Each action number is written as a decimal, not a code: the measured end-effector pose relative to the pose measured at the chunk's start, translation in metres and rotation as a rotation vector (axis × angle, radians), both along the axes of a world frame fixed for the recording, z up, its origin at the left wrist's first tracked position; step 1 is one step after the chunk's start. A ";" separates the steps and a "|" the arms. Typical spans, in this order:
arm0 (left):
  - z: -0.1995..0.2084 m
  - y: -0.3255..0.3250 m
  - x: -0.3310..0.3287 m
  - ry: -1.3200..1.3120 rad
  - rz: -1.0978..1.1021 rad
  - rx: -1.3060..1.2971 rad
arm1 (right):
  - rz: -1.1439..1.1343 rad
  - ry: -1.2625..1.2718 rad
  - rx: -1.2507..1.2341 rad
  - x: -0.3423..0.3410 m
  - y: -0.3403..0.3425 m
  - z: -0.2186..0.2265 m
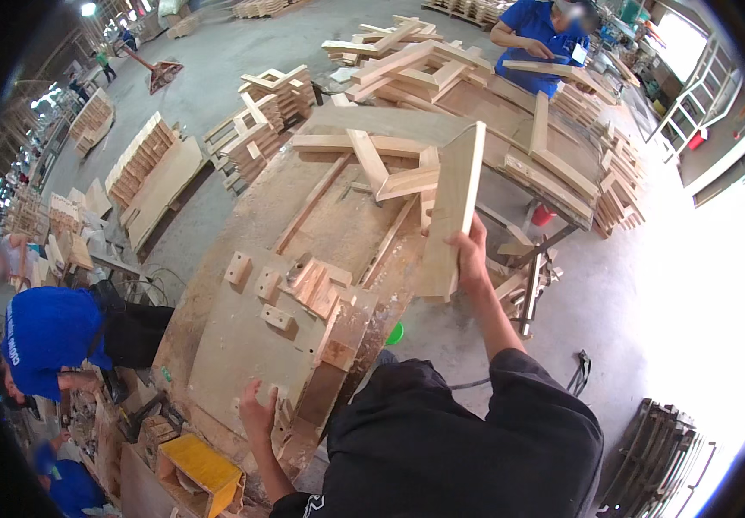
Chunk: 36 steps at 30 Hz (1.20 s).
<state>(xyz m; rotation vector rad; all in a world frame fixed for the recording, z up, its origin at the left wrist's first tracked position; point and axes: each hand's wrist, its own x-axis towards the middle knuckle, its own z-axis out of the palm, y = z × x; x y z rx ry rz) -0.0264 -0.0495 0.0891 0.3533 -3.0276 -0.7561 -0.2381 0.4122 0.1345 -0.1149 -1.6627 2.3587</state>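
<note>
A pale wooden board (pixel 452 194) stands tilted over the right edge of the workbench (pixel 234 354), gripped low on its right side by my right hand (pixel 471 255). Lower down, my left hand (pixel 257 413) hovers over or rests on the bench with its fingers apart and nothing in them; whether it touches the top I cannot tell. Small wooden pieces (pixel 283 414) lie beside its fingers. Ahead of it, several drilled wooden blocks (pixel 277 318) and a larger block (pixel 312 287) sit on the bench. An angled wooden frame (pixel 378 166) lies at the bench's far end, partly hidden behind the board.
Stacked wooden frames (pixel 424 73) cover a second table ahead, where a person in blue (pixel 538 43) works. Another person in blue (pixel 53 337) bends at the left. A yellow box (pixel 200 466) stands at the lower left, pallets (pixel 657 457) at the lower right.
</note>
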 end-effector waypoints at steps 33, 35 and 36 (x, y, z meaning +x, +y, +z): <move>-0.026 0.032 0.026 -0.048 0.019 -0.015 | -0.232 0.740 0.878 0.037 -0.053 0.024; -0.028 0.032 0.026 -0.036 0.005 -0.013 | -0.201 0.716 0.848 0.035 -0.047 0.020; -0.027 0.034 0.026 -0.036 -0.007 -0.024 | -0.179 0.656 0.834 0.035 -0.044 0.020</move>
